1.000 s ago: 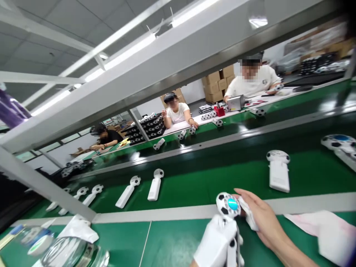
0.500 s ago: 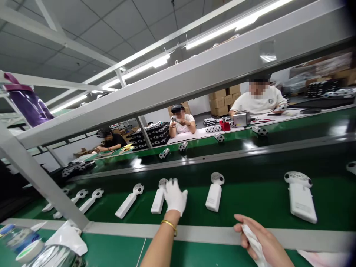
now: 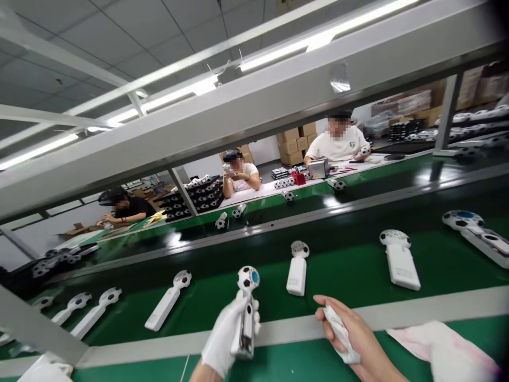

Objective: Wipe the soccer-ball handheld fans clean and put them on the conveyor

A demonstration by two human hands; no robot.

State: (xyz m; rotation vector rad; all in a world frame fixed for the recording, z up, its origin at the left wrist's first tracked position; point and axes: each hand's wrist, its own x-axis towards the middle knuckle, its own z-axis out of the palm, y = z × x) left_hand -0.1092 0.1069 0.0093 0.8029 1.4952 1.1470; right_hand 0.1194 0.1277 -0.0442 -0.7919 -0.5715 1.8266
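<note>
My left hand (image 3: 228, 331), in a white glove, is wrapped round the handle of a white handheld device with a football-patterned head (image 3: 248, 278). The device is tilted up near the belt's front edge, and its head shows a blue disc. My bare right hand (image 3: 350, 334) is half curled round a crumpled white cloth (image 3: 341, 337), which may be tissue. Just beyond that hand, another football-headed device (image 3: 297, 268) lies on the green belt (image 3: 345, 254). A similar device (image 3: 169, 301) lies to the left of my gloved hand.
More devices (image 3: 400, 260) lie spaced along the belt. A grey rail (image 3: 382, 313) edges it, and a white-and-pink cloth (image 3: 445, 350) lies at the right. A post (image 3: 40, 323) rises at the left beneath an overhead beam. Several co-workers (image 3: 338, 140) sit across the belt.
My left hand has gripped a device on the belt, lifted it and drawn it towards me. My right hand still holds the cloth. The view has shifted rightwards.
</note>
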